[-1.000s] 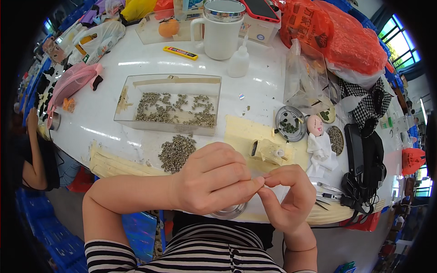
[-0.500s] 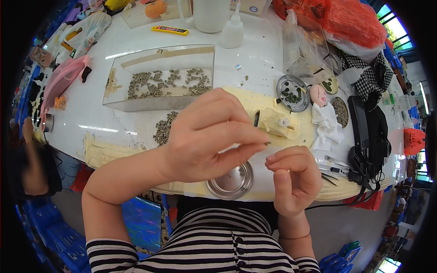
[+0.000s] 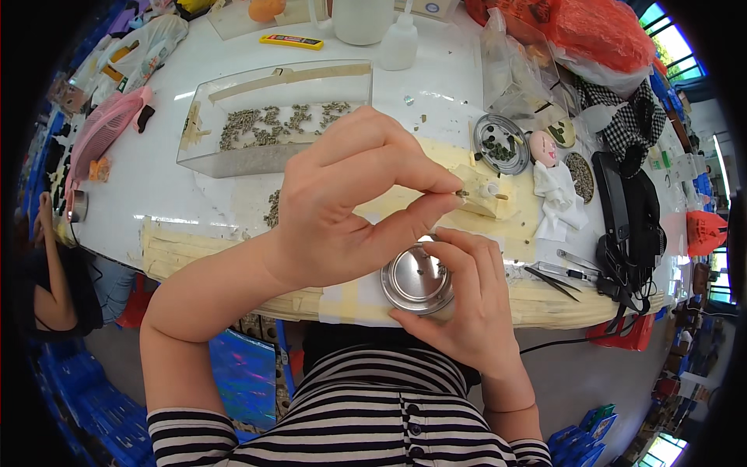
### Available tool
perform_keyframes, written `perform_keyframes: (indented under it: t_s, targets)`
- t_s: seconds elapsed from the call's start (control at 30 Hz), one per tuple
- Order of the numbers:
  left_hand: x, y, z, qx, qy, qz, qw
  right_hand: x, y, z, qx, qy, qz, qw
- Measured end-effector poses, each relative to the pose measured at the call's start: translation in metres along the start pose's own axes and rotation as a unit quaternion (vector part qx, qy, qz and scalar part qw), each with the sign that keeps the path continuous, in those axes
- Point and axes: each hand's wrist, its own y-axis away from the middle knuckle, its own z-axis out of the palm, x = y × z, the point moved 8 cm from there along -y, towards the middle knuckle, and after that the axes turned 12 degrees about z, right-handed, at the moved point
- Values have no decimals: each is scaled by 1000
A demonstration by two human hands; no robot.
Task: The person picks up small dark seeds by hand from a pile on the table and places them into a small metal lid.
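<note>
Greyish and tiny, a component (image 3: 463, 194) is pinched between thumb and forefinger of your left hand (image 3: 342, 202) at mid-frame, while your right hand (image 3: 472, 313), fingers spread, holds a round metal dish (image 3: 414, 286) below.

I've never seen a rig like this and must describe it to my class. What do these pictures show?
There is no robot here, just a person's two bare hands. The view comes from a wide fisheye camera worn on the head and looking down, so straight edges bend near the rim. The left hand pinches a tiny piece between its fingers. The right hand curves around a shallow metal dish; whether it grips it is hard to tell. On the white table are a clear box holding many small greyish pieces, a white squeeze bottle and a flat yellow item.
</note>
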Motion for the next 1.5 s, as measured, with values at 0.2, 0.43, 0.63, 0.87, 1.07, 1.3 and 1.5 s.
perform_keyframes:
  t_s: [0.2, 0.43, 0.63, 0.87, 1.07, 1.3, 1.5]
  targets:
    - [0, -1, 2, -2, 3, 5, 1000, 0, -1, -4, 59, 30, 0, 998]
    - [3, 0, 8, -26, 2, 6, 1000, 11, -2, -43, 134, -122, 36, 983]
    - [9, -1, 12, -25, -28, 59, 998, 8, -11, -37, 126, -284, 46, 949]
    - [13, -1, 9, -23, -49, 86, 995, 17, -16, -26, 68, -453, 114, 882]
    - [15, -1, 10, -29, -49, 98, 994, 21, -22, -25, 62, -474, 123, 870]
    - [10, -1, 9, -28, -47, 45, 998, -27, -13, -50, 269, -33, -115, 956]
    - [7, 1, 12, -48, -1, -17, 999, -13, -5, -39, 239, -144, -43, 959]
